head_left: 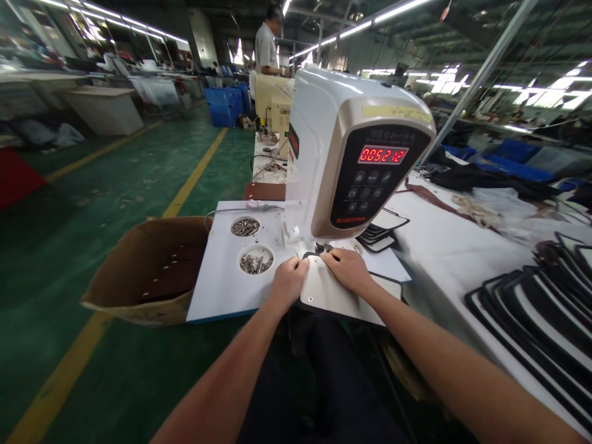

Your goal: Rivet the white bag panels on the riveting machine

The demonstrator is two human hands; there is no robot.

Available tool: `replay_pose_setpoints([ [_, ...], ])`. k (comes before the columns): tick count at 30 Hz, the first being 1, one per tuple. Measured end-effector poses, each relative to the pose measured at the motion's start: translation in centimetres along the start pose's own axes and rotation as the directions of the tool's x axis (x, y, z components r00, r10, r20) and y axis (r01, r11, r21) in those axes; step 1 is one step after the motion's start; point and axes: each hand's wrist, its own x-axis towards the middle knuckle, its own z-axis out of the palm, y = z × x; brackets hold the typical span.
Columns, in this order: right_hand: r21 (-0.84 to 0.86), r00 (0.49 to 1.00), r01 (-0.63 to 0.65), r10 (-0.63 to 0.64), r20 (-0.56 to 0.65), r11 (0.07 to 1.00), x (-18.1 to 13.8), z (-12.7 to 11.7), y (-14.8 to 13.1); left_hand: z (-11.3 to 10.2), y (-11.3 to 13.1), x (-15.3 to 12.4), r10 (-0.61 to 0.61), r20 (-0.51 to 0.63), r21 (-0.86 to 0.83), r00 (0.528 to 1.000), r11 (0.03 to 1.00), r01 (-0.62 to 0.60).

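A flat white panel with black edging (340, 296) lies at the front of a riveting machine (324, 154), with small metal rivets set near its left corners. My left hand (290, 280) is closed on the panel's left edge. On its far edge my right hand (346, 268) grips too, fingers bent near the machine's dark metal tip (322, 248), which partly hides behind them. The machine's red display is lit. To the left, two round wells of loose rivets (256, 260) are sunk in the white worktop (217, 283).
An open cardboard box (148, 311) with dark brown pieces stands left of the worktop. Several black-edged panels (382, 231) lie behind my right hand. More are fanned out on the right table (435, 246). A person (268, 46) stands beyond the machine, near blue bins (224, 106).
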Motion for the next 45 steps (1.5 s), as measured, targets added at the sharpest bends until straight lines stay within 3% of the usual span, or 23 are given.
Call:
replay_pose_setpoints([
  [14, 0.090, 0.998, -0.024, 0.019, 0.053, 0.996, 0.4, 0.7, 0.2, -0.1, -0.8, 0.7, -0.034, 0.041, -0.039, 0.999, 0.999, 0.036],
  [19, 0.251, 0.988, -0.149, 0.155, -0.002, 0.956, -1.7, 1.1, -0.2, -1.0, -1.6, -3.1, -0.072, 0.016, -0.174, 0.997, 0.982, 0.074],
  [22, 0.430, 0.960, -0.249, 0.279, -0.006, 0.868, -4.7, 1.8, -0.2, -1.2, -2.4, -6.3, -0.126, 0.041, -0.222, 0.991, 0.966, 0.132],
  [25, 0.569, 0.954, -0.256, 0.298, 0.019, 0.782, -7.4, 1.9, 0.0, -1.1, -2.4, -7.9, -0.089, -0.046, -0.055, 0.995, 0.995, 0.087],
  [27, 0.567, 0.965, -0.169, 0.252, -0.070, 0.806, -8.2, 1.2, -0.1, -1.0, -1.8, -7.7, -0.026, -0.024, 0.074, 0.999, 0.997, 0.027],
  [29, 0.474, 0.972, -0.020, 0.127, -0.195, 0.880, -8.0, 0.3, -0.4, -0.9, -0.9, -7.0, 0.048, 0.088, 0.119, 0.995, 0.991, -0.059],
  [30, 0.417, 0.979, 0.051, 0.037, -0.199, 0.907, -7.6, -0.2, -0.7, -0.8, -0.4, -6.5, 0.095, 0.148, 0.109, 0.984, 0.988, -0.112],
  [33, 0.325, 0.990, 0.123, -0.136, 0.020, 0.938, -6.0, -1.0, -1.4, -0.7, 0.5, -5.2, 0.190, 0.240, 0.044, 0.952, 0.978, -0.206],
  [35, 0.306, 0.988, 0.073, -0.110, 0.106, 0.949, -5.1, -1.0, -1.5, -0.7, 0.5, -4.6, 0.176, 0.228, 0.034, 0.958, 0.982, -0.188],
  [39, 0.342, 0.999, -0.034, 0.023, 0.036, 0.939, -3.7, -0.4, -1.0, -1.0, -0.2, -4.0, 0.143, 0.185, 0.077, 0.972, 0.984, -0.159],
  [45, 0.321, 0.996, -0.083, 0.090, -0.007, 0.943, -0.7, 0.2, -0.9, -1.0, -0.4, -2.3, 0.083, 0.079, 0.142, 0.993, 0.985, -0.094],
])
